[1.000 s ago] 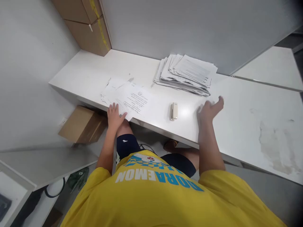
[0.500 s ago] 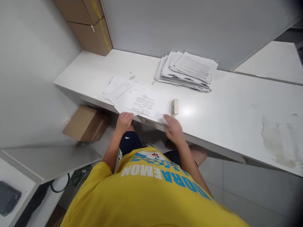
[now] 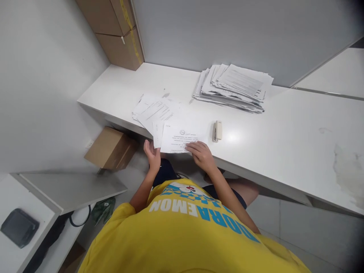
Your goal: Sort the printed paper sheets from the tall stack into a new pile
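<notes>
A printed sheet of paper (image 3: 178,138) lies at the front edge of the white desk, with a second sheet (image 3: 157,132) showing from under its left side. My right hand (image 3: 201,154) rests on the printed sheet's lower right part, fingers stretched out flat. At the lower left corner of the sheets is my left hand (image 3: 153,156), its thumb and fingers apart; whether the thumb touches the paper I cannot tell. Several loose papers (image 3: 155,110) are fanned out behind the sheets. A beige stapler (image 3: 218,131) stands right of the printed sheet, apart from my right hand.
A thick, uneven stack of papers (image 3: 233,89) lies against the grey panel at the back of the desk (image 3: 270,151). Cardboard boxes (image 3: 122,47) stand at the back left corner. Another cardboard box (image 3: 106,148) is below the desk, and a dark device (image 3: 19,227) lies lower left.
The printed sheet and the one under it have come forward and now sit apart from the fanned papers. My right hand has moved onto the sheet; my left hand's fingers have spread.
</notes>
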Demonstrator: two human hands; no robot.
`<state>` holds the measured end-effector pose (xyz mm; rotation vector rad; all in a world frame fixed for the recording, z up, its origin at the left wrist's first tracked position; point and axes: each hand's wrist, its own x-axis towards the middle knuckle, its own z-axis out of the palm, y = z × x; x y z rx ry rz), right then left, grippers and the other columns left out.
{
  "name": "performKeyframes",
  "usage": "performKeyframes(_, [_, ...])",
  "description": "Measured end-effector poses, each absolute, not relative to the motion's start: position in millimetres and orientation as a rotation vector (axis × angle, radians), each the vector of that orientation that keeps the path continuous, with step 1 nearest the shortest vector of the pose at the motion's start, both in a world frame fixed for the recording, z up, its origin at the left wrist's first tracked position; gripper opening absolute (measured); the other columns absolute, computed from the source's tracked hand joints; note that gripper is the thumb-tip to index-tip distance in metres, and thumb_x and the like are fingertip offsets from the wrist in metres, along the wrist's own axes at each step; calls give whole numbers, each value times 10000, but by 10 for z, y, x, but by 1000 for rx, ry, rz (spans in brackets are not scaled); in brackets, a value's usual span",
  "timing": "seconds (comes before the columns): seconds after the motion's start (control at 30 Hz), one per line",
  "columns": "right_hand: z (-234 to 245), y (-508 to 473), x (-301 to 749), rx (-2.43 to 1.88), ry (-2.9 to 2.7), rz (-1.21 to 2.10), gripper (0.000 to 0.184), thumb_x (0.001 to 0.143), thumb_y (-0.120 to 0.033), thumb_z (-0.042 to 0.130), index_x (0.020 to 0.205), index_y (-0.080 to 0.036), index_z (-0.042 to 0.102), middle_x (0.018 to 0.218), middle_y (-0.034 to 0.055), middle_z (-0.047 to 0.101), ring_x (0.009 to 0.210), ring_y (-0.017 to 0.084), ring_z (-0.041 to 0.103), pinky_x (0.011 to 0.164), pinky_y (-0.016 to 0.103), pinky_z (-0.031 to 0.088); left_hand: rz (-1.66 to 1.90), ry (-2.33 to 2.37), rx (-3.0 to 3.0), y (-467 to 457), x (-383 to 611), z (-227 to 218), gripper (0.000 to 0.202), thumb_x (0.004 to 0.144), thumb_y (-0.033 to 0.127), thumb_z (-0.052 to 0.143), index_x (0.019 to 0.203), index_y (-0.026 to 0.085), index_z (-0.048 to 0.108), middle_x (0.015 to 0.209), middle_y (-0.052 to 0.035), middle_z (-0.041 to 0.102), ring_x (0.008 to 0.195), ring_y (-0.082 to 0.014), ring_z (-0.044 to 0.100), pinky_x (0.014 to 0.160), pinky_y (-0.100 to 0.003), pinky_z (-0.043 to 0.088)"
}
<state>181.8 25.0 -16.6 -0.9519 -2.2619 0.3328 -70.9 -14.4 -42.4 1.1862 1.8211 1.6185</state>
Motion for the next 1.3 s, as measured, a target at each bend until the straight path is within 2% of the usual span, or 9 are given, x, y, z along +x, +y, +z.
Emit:
performKeyframes(0.2, [-133, 455, 1673, -886, -2405, 340, 444, 952, -120, 397, 1300, -257, 637, 1359, 53, 642, 1317, 217, 549, 1121, 478, 395, 1678, 1312, 610, 4, -634, -335, 519, 851, 578, 555, 1198, 196, 612, 1204, -132, 687, 1040, -248, 690, 804, -349, 575])
performKeyframes(0.37, [-101, 557, 1543, -836, -2548, 357, 505, 932, -68, 372, 1367, -210, 584, 1447, 69, 568, 1407, 225, 463, 1184, 507, 327, 1606, 1397, 645, 93, -652, -232, 506, 707, 540, 773, 1010, 144, 690, 995, -99, 738, 804, -188, 698, 678, -276, 563])
performKeyframes(0.53, [49, 351, 1526, -777, -2507, 475, 495, 959, -370, 512, 1432, -221, 517, 1517, 103, 483, 1467, 293, 365, 1216, 598, 211, 1609, 1535, 577, -2, -553, -278, 493, 719, 565, 759, 916, 118, 690, 714, -40, 702, 555, -137, 622, 560, -268, 520])
performKeyframes(0.63, [57, 33, 1614, -739, -2286, 643, 454, 951, -447, 515, 1342, -226, 588, 1413, 107, 593, 1382, 288, 482, 1169, 550, 329, 1651, 1547, 453, -144, -493, -332, 504, 715, 620, 739, 821, 137, 643, 595, -3, 639, 496, -119, 574, 506, -248, 468])
performKeyframes(0.7, [-29, -209, 1686, -857, -1982, 730, 330, 958, -457, 487, 1052, -222, 698, 1102, 103, 734, 1129, 269, 651, 1016, 481, 482, 1660, 1549, 406, -247, -477, -357, 510, 709, 637, 736, 797, 148, 623, 576, 12, 620, 465, -101, 532, 478, -238, 431])
performKeyframes(0.77, [-175, -417, 1732, -1128, -1567, 789, 394, 956, -506, 462, 730, -228, 627, 753, 66, 685, 815, 234, 673, 805, 412, 545, 1620, 1607, 435, -346, -471, -372, 489, 722, 634, 728, 753, 158, 618, 545, 18, 603, 448, -98, 512, 470, -237, 412])
performKeyframes(0.83, [-334, -548, 1738, -1389, -1133, 865, 452, 944, -576, 445, 663, -235, 536, 642, 29, 601, 697, 205, 629, 701, 365, 538, 1511, 1685, 553, -440, -454, -383, 468, 738, 617, 724, 671, 168, 612, 501, 10, 585, 449, -115, 527, 478, -248, 415])
performKeyframes(1.03, [-532, -491, 1757, -1402, -619, 1358, 611, 719, -753, 619, 1028, -226, 638, 990, 78, 736, 939, 258, 691, 820, 412, 571, 1211, 1657, 909, -713, -320, -412, 371, 744, 552, 738, 723, 185, 694, 565, -30, 654, 525, -189, 613, 548, -302, 472])
performKeyframes(1.3, [-504, -418, 2119, -1512, -971, 1350, 508, 678, -652, 706, 825, -166, 706, 816, 77, 738, 800, 267, 662, 728, 401, 546, 1218, 1557, 890, -690, -312, -355, 376, 715, 456, 762, 972, 196, 674, 972, -83, 738, 931, -247, 681, 802, -320, 518])
